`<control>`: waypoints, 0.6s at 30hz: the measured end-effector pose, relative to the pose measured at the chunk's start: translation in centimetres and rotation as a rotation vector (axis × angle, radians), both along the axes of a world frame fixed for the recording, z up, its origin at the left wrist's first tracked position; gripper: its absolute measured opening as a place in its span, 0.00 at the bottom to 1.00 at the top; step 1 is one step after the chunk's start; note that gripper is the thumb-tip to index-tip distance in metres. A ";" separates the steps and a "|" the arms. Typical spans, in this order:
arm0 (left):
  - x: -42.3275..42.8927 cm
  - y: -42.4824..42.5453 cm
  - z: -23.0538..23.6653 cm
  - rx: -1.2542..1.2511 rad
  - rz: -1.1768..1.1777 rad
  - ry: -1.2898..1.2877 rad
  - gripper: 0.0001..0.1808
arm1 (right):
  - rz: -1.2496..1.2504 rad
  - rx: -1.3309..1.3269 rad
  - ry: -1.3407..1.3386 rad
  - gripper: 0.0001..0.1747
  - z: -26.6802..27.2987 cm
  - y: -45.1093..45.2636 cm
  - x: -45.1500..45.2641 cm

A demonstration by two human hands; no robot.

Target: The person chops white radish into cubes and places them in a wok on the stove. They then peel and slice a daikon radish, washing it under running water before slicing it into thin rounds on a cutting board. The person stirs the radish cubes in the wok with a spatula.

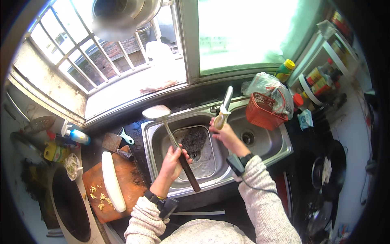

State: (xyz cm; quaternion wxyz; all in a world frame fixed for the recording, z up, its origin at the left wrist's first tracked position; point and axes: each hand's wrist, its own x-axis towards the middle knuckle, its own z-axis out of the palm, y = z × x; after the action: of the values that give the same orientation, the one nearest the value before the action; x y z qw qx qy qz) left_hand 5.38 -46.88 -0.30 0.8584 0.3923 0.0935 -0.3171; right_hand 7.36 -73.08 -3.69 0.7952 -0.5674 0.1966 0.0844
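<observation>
My left hand (173, 163) is closed around the dark handle of a wok spatula (183, 164), whose broad metal blade points away over the back rim of the left sink basin (158, 140). My right hand (224, 134) is beside the faucet (227, 99), below its spout, with its fingers apart. A brownish cover with white edging (220, 120) is wrapped over the spout's end and hides part of that hand; whether they touch is unclear. Beneath the spatula, a perforated metal basket (210, 161) sits in the basin with a dark mesh-like mass (194, 140) in it.
Left, a wooden cutting board (131, 174) bears a peeled white radish (112, 183) and chopped yellowish bits (103, 201). A cleaver (111, 142) and a peeler (126, 136) lie behind it. A red plastic basket (259, 113) with a plastic bag (268, 87) stands over the right basin.
</observation>
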 end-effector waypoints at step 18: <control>-5.8 -5.0 -2.0 -0.174 -0.122 0.264 0.19 | 0.223 -0.883 -0.615 0.21 -2.9 0.3 6.2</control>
State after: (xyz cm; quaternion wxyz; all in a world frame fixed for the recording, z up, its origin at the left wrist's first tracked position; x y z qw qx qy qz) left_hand -0.43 -51.90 -2.26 0.8486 0.2764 0.1538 -0.4241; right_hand 13.54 -72.82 -6.57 0.4885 -0.8631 -0.0893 -0.0919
